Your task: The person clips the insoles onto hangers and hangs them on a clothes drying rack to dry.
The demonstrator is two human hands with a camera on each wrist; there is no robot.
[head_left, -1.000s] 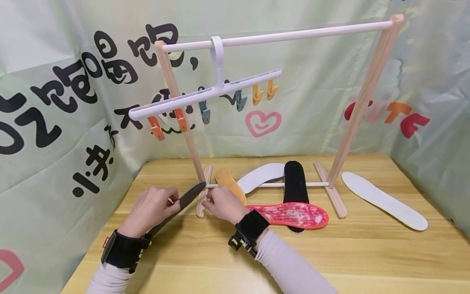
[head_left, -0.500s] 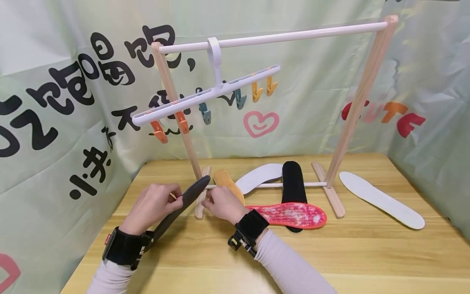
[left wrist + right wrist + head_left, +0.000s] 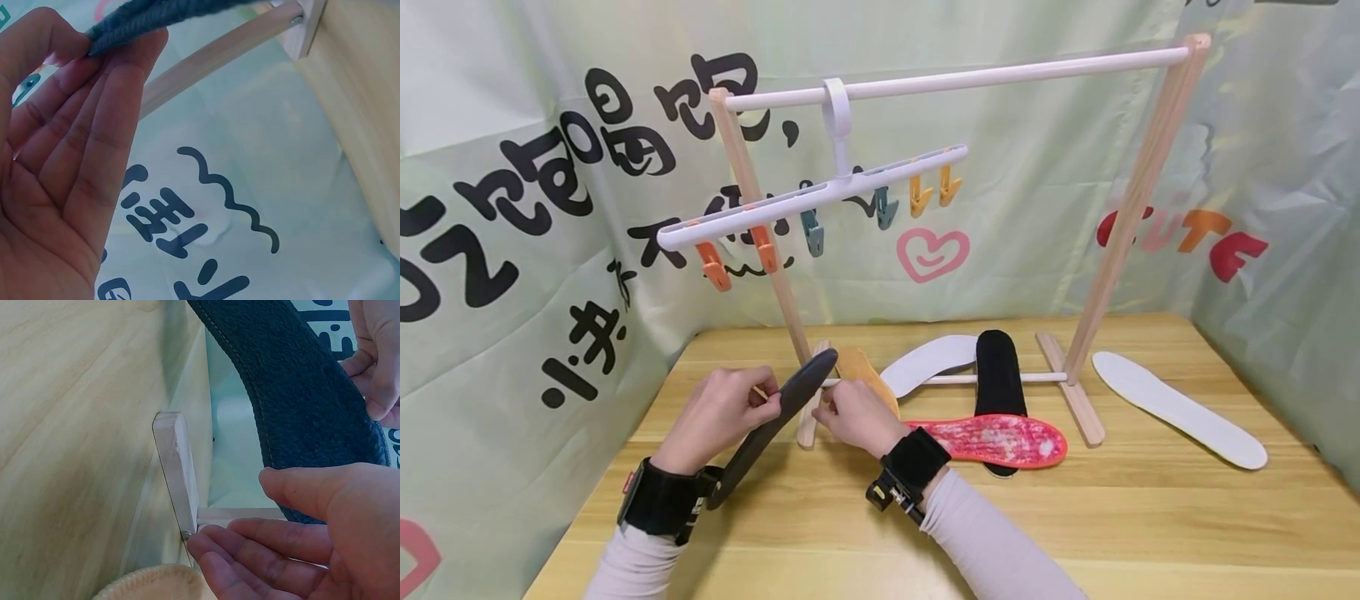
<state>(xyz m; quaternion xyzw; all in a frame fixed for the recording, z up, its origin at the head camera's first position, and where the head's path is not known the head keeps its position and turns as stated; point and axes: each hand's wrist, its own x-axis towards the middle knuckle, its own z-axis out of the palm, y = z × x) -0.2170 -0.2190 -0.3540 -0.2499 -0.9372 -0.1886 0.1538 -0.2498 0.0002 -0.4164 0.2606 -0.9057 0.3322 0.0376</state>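
My left hand (image 3: 718,417) pinches a dark grey insole (image 3: 786,412) by its side edge, between thumb and fingers. The insole is held slanted, its upper end in front of the rack's left foot. In the right wrist view its fuzzy face and stitched edge (image 3: 294,394) show. My right hand (image 3: 861,417) is close to the insole's right side, in front of an orange insole (image 3: 867,375). Its thumb and fingers (image 3: 275,550) stand apart, loosely bent, with nothing between them. The left wrist view shows my left thumb and fingers (image 3: 106,125) meeting at the insole's edge.
A wooden rack (image 3: 1150,192) carries a white hanger (image 3: 842,190) with orange, teal and yellow clips (image 3: 885,208). On the table lie a red patterned insole (image 3: 1000,440) across a black one (image 3: 998,371), a curved white insole (image 3: 928,362), and another white insole (image 3: 1180,408) at right.
My left hand has raised the dark grey insole's upper end and turned more of its face toward the head camera. The hanger sways slightly; my right hand stays nearly still.
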